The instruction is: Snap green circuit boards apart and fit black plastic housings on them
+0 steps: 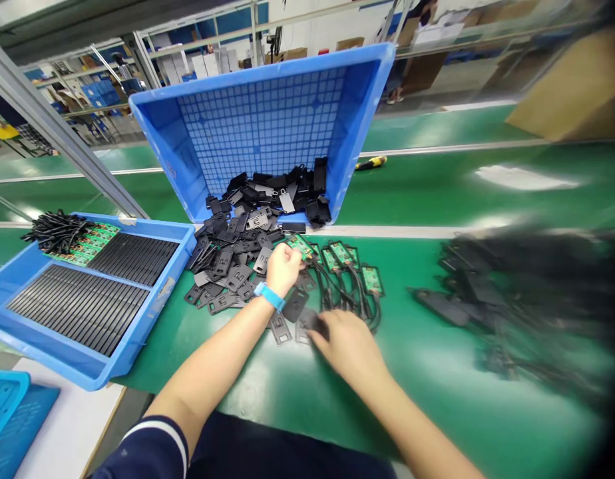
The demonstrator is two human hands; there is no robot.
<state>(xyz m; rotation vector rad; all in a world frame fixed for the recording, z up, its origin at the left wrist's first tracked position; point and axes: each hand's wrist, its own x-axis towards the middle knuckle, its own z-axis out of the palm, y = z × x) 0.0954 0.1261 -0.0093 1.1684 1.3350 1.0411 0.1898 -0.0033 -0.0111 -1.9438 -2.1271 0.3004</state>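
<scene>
My left hand (283,267), with a blue band at the wrist, is closed at the edge of a green circuit board (301,246) that has black cables. Just below and to the right, my right hand (348,340) is slightly blurred, its thumb and fingers pinched on a flat black plastic cover (305,326). Another loose cover (280,328) lies on the table beside it. Several cabled circuit boards (372,280) in black frames rest between and beyond my hands. A heap of black plastic covers (232,266) spreads to the left of my left hand.
A blue crate (260,113) tipped on its side holds black plastic housings (287,189). At left, a blue tray (158,293) carries rows of black pieces and cabled boards. A blurred pile of black cabled parts (517,286) lies right. A yellow-handled tool (372,163) sits behind.
</scene>
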